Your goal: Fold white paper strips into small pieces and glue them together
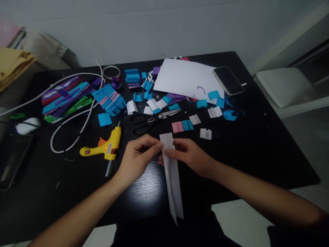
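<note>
A long white folded paper strip [172,178] hangs between my hands, creased along its length, its lower end reaching past the table's front edge. My left hand [140,154] pinches its left edge near the top between thumb and fingers. From the other side my right hand [191,156] grips the strip, thumb on the front face and fingers behind it. Just beyond lie black-handled scissors [154,120], blades pointing right, and a row of pink and blue folded paper pieces [182,126]. Left of my left hand rests a yellow glue gun [109,145] with a clear glue stick in it.
Bundled coloured strips [68,99] and a white cable [83,127] occupy the table's left side. White sheets [185,77] lie at the back with a phone [228,80] on their right edge. Small blue and white folded pieces [215,112] are scattered about. A white stool [285,85] stands right.
</note>
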